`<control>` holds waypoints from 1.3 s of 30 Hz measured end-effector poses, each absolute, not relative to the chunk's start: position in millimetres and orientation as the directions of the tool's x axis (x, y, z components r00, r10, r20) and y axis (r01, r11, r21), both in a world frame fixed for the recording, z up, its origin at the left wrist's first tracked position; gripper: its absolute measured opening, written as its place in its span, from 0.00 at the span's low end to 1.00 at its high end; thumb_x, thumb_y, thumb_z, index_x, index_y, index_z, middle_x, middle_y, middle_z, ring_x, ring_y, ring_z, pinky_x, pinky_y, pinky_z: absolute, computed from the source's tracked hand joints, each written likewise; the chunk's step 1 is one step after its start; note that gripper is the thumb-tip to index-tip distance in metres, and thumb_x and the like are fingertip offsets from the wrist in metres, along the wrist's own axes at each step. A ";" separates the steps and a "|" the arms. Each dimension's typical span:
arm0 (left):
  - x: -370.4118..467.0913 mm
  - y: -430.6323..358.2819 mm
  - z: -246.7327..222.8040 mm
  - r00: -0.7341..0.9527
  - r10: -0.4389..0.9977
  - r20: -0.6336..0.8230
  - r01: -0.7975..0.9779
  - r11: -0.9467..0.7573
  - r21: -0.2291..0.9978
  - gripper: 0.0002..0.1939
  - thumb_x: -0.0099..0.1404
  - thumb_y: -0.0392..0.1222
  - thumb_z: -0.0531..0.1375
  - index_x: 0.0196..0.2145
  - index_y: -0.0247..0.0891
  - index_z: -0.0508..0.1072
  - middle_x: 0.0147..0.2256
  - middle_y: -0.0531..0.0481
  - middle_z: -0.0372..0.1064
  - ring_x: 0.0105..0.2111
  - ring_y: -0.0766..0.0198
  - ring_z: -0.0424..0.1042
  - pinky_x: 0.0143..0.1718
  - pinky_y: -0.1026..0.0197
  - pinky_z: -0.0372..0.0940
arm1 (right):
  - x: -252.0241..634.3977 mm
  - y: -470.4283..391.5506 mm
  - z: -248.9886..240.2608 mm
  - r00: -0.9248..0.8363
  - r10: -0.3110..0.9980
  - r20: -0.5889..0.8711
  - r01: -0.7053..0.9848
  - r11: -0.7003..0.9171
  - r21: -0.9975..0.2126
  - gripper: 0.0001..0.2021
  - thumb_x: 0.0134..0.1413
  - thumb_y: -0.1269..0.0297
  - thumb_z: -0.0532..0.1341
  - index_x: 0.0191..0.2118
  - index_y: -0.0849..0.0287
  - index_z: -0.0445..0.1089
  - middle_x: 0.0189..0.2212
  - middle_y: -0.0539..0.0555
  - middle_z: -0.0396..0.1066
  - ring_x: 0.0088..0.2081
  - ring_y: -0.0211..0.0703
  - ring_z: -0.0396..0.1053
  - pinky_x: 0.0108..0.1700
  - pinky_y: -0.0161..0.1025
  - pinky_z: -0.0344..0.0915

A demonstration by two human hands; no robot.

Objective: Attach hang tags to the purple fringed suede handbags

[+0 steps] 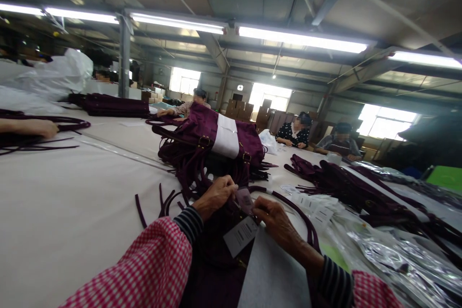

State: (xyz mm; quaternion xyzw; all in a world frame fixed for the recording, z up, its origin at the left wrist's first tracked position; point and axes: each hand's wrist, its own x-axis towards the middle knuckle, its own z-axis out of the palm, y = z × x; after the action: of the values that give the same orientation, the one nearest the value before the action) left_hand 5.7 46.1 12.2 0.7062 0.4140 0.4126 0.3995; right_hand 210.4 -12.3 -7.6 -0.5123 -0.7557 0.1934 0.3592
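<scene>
Two hands at work: left hand [215, 196] pinched on small purple tag [245, 200], right hand [274, 221] closed on same tag. Grey barcode tag [240, 236] hanging below, purple bag [212, 142] just beyond on bench [72, 202].

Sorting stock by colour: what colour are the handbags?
Dark purple handbags, clearest in the head view.

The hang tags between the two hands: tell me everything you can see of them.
Two hang tags sit between the hands. The upper one is small, mauve and card-like with a dark printed patch; the lower is a larger grey rectangle with fine print, tilted, its corner pointing down-left. Print is too small to read. The left hand pinches at the top of the small tag, the right hand touches its right edge. Both hang over a purple bag on the table.
</scene>
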 end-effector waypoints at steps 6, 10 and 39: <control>7.6 42.3 8.4 0.237 0.927 0.289 0.427 -0.367 0.827 0.12 0.66 0.43 0.54 0.25 0.38 0.67 0.24 0.54 0.68 0.27 0.64 0.67 0.31 0.63 0.58 | 202.6 -18.1 9.0 -0.260 0.896 0.361 0.844 0.392 -0.365 0.10 0.59 0.71 0.55 0.26 0.57 0.58 0.24 0.46 0.62 0.29 0.38 0.62 0.32 0.35 0.52; 9.1 32.3 13.6 0.186 0.923 0.336 0.541 -0.382 0.749 0.10 0.67 0.42 0.56 0.28 0.39 0.69 0.25 0.52 0.71 0.29 0.62 0.70 0.32 0.61 0.56 | 192.3 -24.2 24.8 -0.313 0.899 0.306 0.938 0.342 -0.046 0.09 0.61 0.74 0.53 0.29 0.57 0.61 0.25 0.49 0.65 0.27 0.38 0.63 0.30 0.37 0.48; 13.0 19.9 14.1 0.160 0.906 0.393 0.819 -0.344 0.459 0.11 0.72 0.44 0.52 0.35 0.40 0.70 0.32 0.48 0.76 0.35 0.58 0.75 0.34 0.60 0.59 | 167.7 -15.3 18.9 -0.377 0.838 0.394 0.907 0.420 -0.026 0.09 0.62 0.75 0.54 0.34 0.60 0.69 0.30 0.54 0.74 0.29 0.40 0.68 0.30 0.37 0.48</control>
State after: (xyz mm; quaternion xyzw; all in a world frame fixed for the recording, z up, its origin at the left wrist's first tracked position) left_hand 13.0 19.9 14.1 0.7583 0.5687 0.3110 0.0693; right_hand 167.7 -15.3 18.9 -0.5295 -0.8241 -0.0975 0.1761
